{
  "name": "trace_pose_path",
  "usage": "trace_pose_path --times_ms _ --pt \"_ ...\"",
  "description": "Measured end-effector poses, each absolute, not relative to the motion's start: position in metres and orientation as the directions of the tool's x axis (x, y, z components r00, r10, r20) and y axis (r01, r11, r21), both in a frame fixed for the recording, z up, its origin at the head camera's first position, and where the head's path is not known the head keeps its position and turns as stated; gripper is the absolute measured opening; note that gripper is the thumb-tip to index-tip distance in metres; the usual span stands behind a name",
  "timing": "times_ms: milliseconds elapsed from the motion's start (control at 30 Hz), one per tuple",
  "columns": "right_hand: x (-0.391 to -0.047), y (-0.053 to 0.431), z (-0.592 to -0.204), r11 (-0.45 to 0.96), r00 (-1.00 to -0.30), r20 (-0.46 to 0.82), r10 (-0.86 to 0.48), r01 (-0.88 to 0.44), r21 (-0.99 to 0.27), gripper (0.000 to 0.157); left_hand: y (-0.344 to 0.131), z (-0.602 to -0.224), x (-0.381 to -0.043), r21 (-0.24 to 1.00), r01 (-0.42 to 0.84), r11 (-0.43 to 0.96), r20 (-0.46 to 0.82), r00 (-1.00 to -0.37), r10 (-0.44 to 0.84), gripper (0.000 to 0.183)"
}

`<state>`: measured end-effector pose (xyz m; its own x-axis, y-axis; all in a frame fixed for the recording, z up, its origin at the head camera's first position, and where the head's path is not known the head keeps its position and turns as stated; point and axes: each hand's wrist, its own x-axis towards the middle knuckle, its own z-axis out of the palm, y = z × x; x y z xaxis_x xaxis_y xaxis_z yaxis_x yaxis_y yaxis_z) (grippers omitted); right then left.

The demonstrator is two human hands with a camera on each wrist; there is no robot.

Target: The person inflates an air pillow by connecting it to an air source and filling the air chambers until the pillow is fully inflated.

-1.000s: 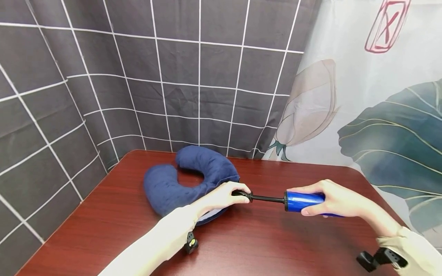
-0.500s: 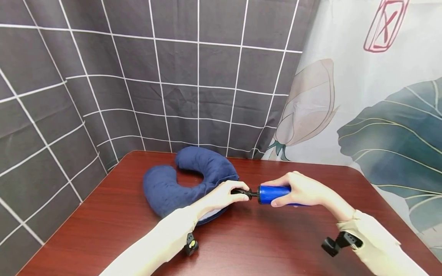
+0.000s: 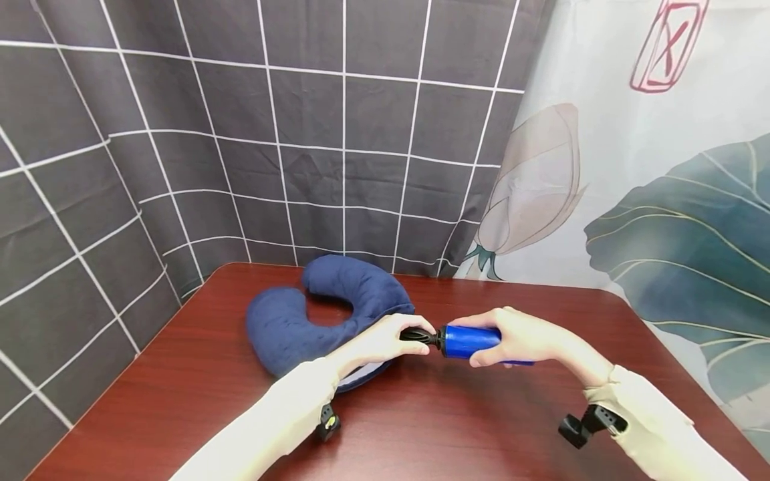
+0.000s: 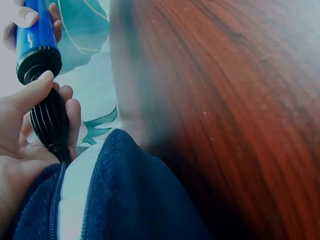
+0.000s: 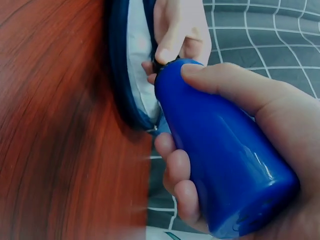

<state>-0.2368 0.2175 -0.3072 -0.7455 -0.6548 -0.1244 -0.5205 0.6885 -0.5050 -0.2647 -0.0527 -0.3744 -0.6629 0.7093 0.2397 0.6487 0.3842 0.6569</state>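
A blue hand air pump [image 3: 469, 341] lies level above the table, to the right of a navy U-shaped neck pillow [image 3: 283, 324]. My right hand [image 3: 525, 337] wraps round its blue barrel, thumb and fingers on opposite sides. Curled round the ribbed black grip [image 4: 49, 117] of the pump is my left hand [image 3: 385, 342], beside the pillow's edge. The grip's narrow end meets the pillow at an unzipped opening with white lining [image 4: 76, 200]; whether it goes inside is hidden. Barrel and grip now stand close together, with almost no black rod visible between them.
The reddish-brown wooden table [image 3: 397, 434] bears the pillow. A dark grey gridded curtain [image 3: 313, 174] hangs behind and to the left, a floral one [image 3: 541, 200] at the right. A small black camera [image 3: 580, 427] sits at the right wrist, another [image 3: 328, 422] at the left.
My right hand has brought the pump's barrel leftward, so the long black rod seen a second ago has slid in. My left hand keeps its hold with hardly any movement.
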Motion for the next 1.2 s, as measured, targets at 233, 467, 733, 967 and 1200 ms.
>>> trace_pose_path --times_ms 233,467,733,967,1200 --pt "-0.228 0.238 -0.298 0.707 -0.755 -0.164 -0.634 -0.482 -0.517 0.065 -0.050 -0.375 -0.262 0.674 0.625 0.393 0.237 -0.687 0.687 0.025" --pt "-0.219 0.265 -0.283 0.709 -0.747 -0.209 -0.631 -0.447 -0.545 0.065 -0.051 -0.377 -0.263 0.661 0.654 0.367 0.275 -0.667 0.693 0.023" --pt "-0.210 0.294 -0.273 0.700 -0.749 -0.194 -0.634 -0.449 -0.556 0.062 -0.054 -0.376 -0.266 0.652 0.668 0.359 0.287 -0.655 0.699 0.024" --pt "-0.209 0.302 -0.274 0.660 -0.748 -0.154 -0.646 -0.445 -0.605 0.059 -0.055 -0.375 -0.266 0.659 0.667 0.347 0.291 -0.652 0.700 0.024" --pt "-0.217 0.278 -0.276 0.656 -0.737 -0.143 -0.661 -0.474 -0.587 0.057 -0.055 -0.376 -0.267 0.700 0.637 0.323 0.273 -0.657 0.703 0.027"
